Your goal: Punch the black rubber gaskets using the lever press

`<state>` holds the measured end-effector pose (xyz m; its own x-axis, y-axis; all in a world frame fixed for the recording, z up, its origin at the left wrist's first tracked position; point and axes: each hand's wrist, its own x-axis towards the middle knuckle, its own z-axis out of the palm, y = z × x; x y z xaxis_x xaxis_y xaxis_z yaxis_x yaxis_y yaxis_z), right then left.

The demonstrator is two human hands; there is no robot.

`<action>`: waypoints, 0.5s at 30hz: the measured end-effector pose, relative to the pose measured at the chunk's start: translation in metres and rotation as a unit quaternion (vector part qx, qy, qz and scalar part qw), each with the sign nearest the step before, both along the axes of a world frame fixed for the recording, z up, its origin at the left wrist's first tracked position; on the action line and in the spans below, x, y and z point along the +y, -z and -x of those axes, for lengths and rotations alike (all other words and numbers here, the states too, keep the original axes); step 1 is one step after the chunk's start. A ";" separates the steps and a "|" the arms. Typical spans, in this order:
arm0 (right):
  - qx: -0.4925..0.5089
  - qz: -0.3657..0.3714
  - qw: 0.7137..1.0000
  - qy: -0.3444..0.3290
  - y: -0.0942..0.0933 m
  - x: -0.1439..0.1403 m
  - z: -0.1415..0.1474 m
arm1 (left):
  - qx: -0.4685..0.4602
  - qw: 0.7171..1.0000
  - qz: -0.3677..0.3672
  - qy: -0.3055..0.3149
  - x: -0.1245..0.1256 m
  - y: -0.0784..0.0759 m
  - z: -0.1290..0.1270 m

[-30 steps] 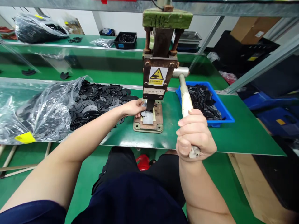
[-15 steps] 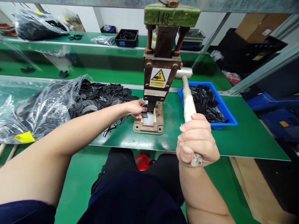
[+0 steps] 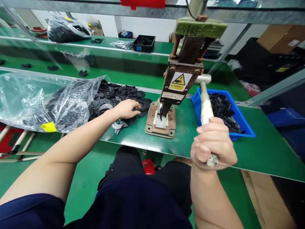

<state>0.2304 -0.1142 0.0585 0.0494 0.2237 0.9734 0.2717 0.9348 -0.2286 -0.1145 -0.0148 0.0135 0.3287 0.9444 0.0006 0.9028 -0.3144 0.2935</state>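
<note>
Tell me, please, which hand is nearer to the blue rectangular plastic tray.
Right. The right hand, on the pale lever handle, is in front of the tray; the left hand is away to its left, by the flat black curved pieces.

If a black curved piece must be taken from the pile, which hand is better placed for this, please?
Left, I would judge. The left hand is at the pile of black curved pieces, while the right hand grips the lever handle, on the other side of the press.

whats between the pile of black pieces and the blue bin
The press stands between the black pieces and the blue bin, on the green table; the head view shows this.
</note>
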 end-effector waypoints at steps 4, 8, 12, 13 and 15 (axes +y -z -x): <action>-0.005 0.001 1.000 0.005 -0.001 -0.001 -0.001 | 0.104 0.993 -0.062 0.001 -0.009 0.021 -0.017; -0.012 0.006 1.000 0.017 -0.002 -0.001 -0.001 | 0.093 0.990 -0.094 -0.040 -0.003 0.027 -0.026; -0.014 -0.002 1.000 0.015 -0.002 -0.001 -0.002 | 0.080 0.989 -0.112 -0.059 0.030 0.023 -0.018; -0.014 0.001 1.000 0.016 -0.002 -0.001 -0.002 | 0.087 0.990 -0.098 -0.050 0.040 0.022 -0.015; -0.014 0.004 1.000 0.016 -0.002 -0.001 -0.003 | 0.113 0.992 -0.051 -0.028 0.062 0.020 -0.010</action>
